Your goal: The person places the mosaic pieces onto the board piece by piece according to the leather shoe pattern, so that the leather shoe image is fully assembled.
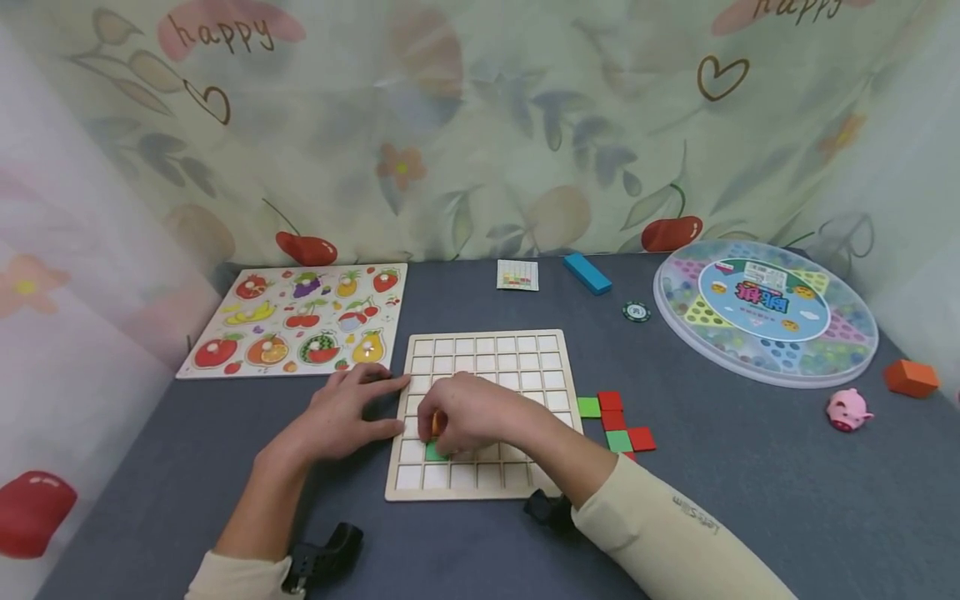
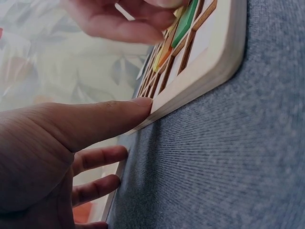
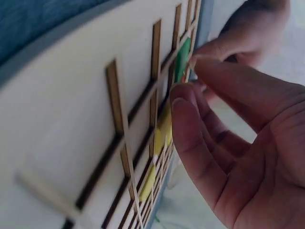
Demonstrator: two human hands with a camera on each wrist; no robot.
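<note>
A square wooden grid board (image 1: 480,492) with white cells lies in front of me. My left hand (image 1: 341,417) is beside its left edge, fingers spread; in the left wrist view the thumb (image 2: 109,121) touches the rim. Over the lower left cells is my right hand (image 1: 480,412), fingers bent, the thumb and index tips close together by a green tile (image 1: 435,452) on the board. An orange tile (image 1: 437,423) shows under that hand. Yellow tiles (image 3: 164,126) sit in other cells in the right wrist view. Whether the right fingertips pinch a tile is hidden.
Loose red tiles (image 1: 642,438) and green tiles (image 1: 588,407) lie right of the board. Behind are a fruit puzzle (image 1: 281,312), a small pattern card (image 1: 517,275), a blue block (image 1: 587,273) and a poker chip (image 1: 637,312). A round game board (image 1: 765,312), pink pig (image 1: 848,410) and orange block (image 1: 911,378) stand right.
</note>
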